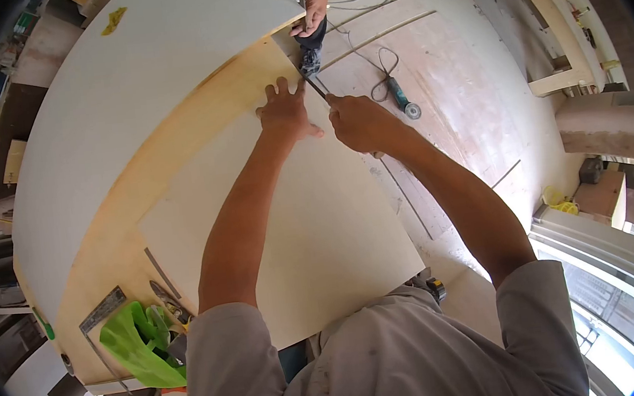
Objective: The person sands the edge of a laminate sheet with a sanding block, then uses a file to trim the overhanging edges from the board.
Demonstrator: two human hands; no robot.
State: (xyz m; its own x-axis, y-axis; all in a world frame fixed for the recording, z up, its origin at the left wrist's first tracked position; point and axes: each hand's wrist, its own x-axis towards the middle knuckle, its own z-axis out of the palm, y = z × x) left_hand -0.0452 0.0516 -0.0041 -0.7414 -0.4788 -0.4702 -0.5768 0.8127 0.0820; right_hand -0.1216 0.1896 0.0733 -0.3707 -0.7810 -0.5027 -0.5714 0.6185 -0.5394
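Observation:
My left hand (288,111) lies on the pale sheet panel (310,206) near its far edge, fingers spread. Just to its right, my right hand (363,123) is closed round a long, narrow dark tool (314,86) that looks like a file. The tool's far end reaches the panel's far right corner, and its butt end pokes out below my palm. Beyond that corner, another person's hand (311,17) holds a thin tool with a yellow part against the edge of the larger white panel (156,68). That person's shoe (310,61) is close to my tool's tip.
An angle grinder (404,101) with its cord lies on the boards on the floor (462,105) to the right. A green bag (135,345), pliers (169,300) and a steel square (102,309) lie at the lower left. A window (607,307) is at the lower right.

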